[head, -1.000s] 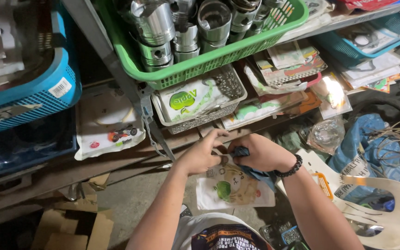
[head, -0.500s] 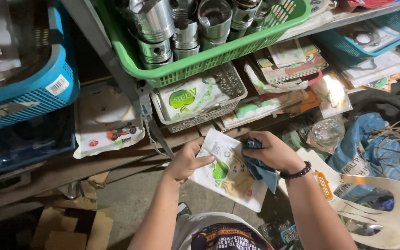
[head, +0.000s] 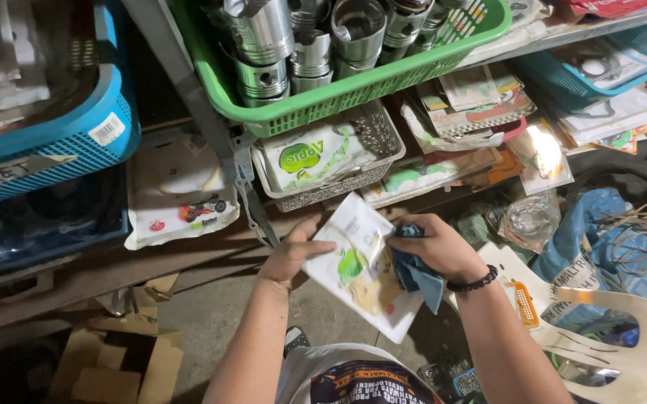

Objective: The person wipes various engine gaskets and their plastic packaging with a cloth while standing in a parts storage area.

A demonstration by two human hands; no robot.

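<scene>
My left hand point(head: 291, 256) holds the left edge of a flat clear plastic packet point(head: 351, 263) with white card, a green mark and a tan part inside. My right hand point(head: 437, 247), with a black bead bracelet at the wrist, presses a dark blue cloth point(head: 415, 271) against the packet's right side. The packet is tilted, held in front of the lower shelf, just below a grey mesh basket point(head: 372, 162) holding similar packets.
A green basket point(head: 353, 84) of metal pistons sits on the shelf above. Blue baskets point(head: 76, 138) stand at left, a teal one point(head: 623, 56) at right. Stacked packets point(head: 480, 112) fill the shelf. A white plastic chair point(head: 623, 329), blue bag and cardboard point(head: 114, 359) are on the floor.
The packet has come up from lower down and is now spread flat between both hands. My right hand with the cloth has moved onto its right side.
</scene>
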